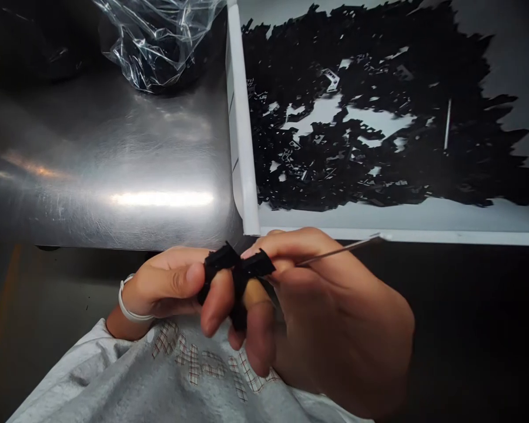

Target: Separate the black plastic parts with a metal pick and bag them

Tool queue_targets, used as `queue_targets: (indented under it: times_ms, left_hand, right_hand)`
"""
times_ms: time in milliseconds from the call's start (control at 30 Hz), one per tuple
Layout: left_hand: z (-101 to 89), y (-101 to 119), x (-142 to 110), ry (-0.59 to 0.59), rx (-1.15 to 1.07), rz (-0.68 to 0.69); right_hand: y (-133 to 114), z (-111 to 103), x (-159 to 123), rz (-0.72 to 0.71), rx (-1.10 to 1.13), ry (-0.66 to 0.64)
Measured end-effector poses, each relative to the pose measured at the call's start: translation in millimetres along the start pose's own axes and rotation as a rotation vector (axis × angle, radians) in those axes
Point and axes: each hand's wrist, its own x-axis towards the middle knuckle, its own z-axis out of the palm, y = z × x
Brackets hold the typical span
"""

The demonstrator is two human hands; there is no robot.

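"Noting the grip first: where is the black piece (238, 288)?"

"Between the two hands, just below the near corner of the white tray (245, 176). Left hand (170, 282) is closed on its left side, thumb alongside."

"And the right hand (335, 311)?"

"Closed around a thin metal rod (335, 252), one curled finger against the piece. Both hands touch it, so neither is nearer."

"Long axis?"

"Hard to fix. Two raised blocks sit side by side along the top, left to right; fingers cover the lower portion. One part or two joined, I cannot tell. The rod slants up and rightward out of the right hand, pale tip away from the piece. Its other end is hidden."

"Surroundings?"

"Black parts (300, 170) spread in the tray, beyond the hands and mostly to the right. Metal tabletop (92, 147) at left, clear plastic (158, 53) at its far side. White band (130, 305) on the left wrist."

"So, relative to the grip: within it, enclosed from both sides."
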Motion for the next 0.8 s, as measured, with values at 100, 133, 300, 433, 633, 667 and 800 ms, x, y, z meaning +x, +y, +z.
queue_targets:
  times_ms: [100, 133, 300, 433, 633, 667, 800]
  left_hand:
    - [5.8, 6.7, 3.3, -0.004, 0.010, -0.007]
    - [6.6, 7.2, 4.3, -0.003, -0.001, 0.014]
    - [5.4, 3.5, 7.3, -0.014, -0.070, 0.087]
    - [5.3, 2.3, 7.2, 0.010, -0.058, 0.086]
    - [1.5, -1.0, 4.0, 0.022, -0.032, 0.010]
    - [0.4, -1.4, 3.6, 0.038, -0.034, 0.007]
    - [-1.6, -1.5, 3.6, 0.037, -0.017, 0.000]
  right_hand:
    - [0.6, -2.9, 3.4, 0.000, 0.107, -0.061]
    - [-0.4, -4.3, 4.0, 0.024, 0.097, -0.064]
    - [-5.2, -12.0, 2.5, 0.108, -0.015, -0.007]
    - [-7.0, -6.4, 6.4, 0.127, 0.240, -0.045]
    - [-12.8, -0.8, 12.6, 0.157, 0.362, -0.132]
    - [-12.7, -2.7, 12.0, 0.158, 0.346, -0.140]
    - [-8.4, -9.2, 8.8, 0.164, 0.294, -0.150]
